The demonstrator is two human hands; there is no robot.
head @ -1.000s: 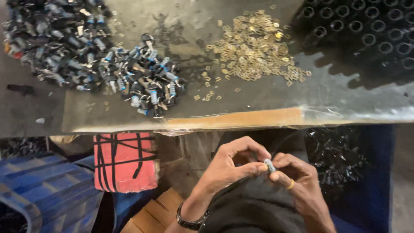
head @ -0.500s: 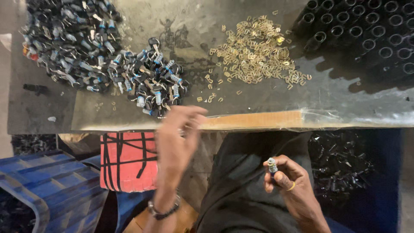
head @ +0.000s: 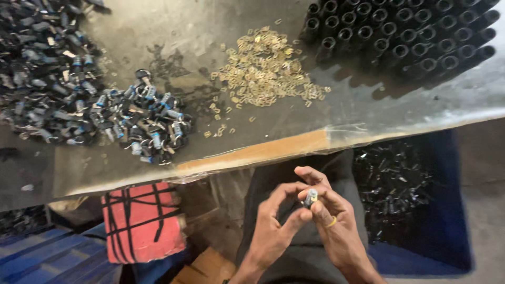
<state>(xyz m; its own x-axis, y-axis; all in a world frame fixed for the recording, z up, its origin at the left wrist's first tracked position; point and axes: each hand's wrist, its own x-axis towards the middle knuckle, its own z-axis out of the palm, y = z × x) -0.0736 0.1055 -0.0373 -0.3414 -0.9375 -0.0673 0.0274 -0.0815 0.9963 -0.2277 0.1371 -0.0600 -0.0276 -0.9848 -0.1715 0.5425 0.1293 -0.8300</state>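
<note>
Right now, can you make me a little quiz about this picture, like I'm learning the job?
1. True or false: the right hand pinches a small metal cylinder in its fingertips.
2. What lies in the middle of the table? A) a heap of small brass-coloured clips B) a stack of plates C) a coil of rope
3. Fill in: the red block with black lines sits below the table, on the ____ side of the picture.

Key: 1. True; the left hand meets it there. 2. A. 3. Left.
</note>
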